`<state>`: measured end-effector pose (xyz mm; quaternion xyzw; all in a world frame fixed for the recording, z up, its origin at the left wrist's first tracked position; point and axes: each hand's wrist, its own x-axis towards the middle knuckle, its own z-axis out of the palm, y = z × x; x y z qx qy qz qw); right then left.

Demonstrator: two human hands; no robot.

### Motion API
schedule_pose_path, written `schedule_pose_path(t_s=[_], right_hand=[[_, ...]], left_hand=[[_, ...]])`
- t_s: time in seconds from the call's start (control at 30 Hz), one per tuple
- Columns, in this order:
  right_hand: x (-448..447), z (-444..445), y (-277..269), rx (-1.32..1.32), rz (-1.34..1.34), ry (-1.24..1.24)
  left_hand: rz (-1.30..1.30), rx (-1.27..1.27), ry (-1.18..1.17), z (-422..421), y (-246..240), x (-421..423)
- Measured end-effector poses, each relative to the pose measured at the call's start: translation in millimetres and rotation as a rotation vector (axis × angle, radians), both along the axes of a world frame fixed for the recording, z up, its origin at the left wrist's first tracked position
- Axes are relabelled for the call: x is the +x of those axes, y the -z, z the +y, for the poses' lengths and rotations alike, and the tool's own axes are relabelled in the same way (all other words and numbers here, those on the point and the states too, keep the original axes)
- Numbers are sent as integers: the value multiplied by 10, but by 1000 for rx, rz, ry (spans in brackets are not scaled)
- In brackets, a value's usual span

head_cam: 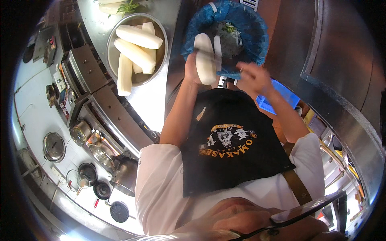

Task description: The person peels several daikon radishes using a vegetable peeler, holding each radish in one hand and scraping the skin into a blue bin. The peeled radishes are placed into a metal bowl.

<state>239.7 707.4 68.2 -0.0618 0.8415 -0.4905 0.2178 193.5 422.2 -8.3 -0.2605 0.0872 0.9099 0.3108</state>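
A peeled white daikon radish [205, 60] lies in my left hand [191, 70], held lengthwise over the near left rim of a round bin lined with a blue plastic bag [256, 36]. Pale peelings and green leaf bits [229, 28] lie inside the bin. A long white strip of peel [217, 51] is beside the radish, over the bin. My right hand [254, 78] is motion-blurred at the bin's near right edge, apart from the radish. Its fingers are curled, and whether it holds a tool is not visible. Several peeled daikon radishes [134, 54] are piled in a steel bowl [165, 57] on the left.
The bowl stands on a steel counter [147, 105]. More radishes [111, 7] with green leaves [128, 7] lie at its far end. A blue plastic crate [279, 96] is below my right forearm. A peel scrap [201, 114] clings to my black apron [229, 171]. Steel units [337, 60] stand at right.
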Motion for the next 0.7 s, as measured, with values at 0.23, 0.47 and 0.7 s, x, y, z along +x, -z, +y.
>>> schedule_pose_path(t_s=[0.23,0.47,0.7], right_hand=[[-1077,272,1348,383,8,322],[-53,-108,188,-114,35,58],[-1196,309,1102,269,-21,315]], left_hand=[[45,-133,173,197,-634,-48],[-165,-75,-152,195,-139,-198],[168,-199,292,122,-818,-34]])
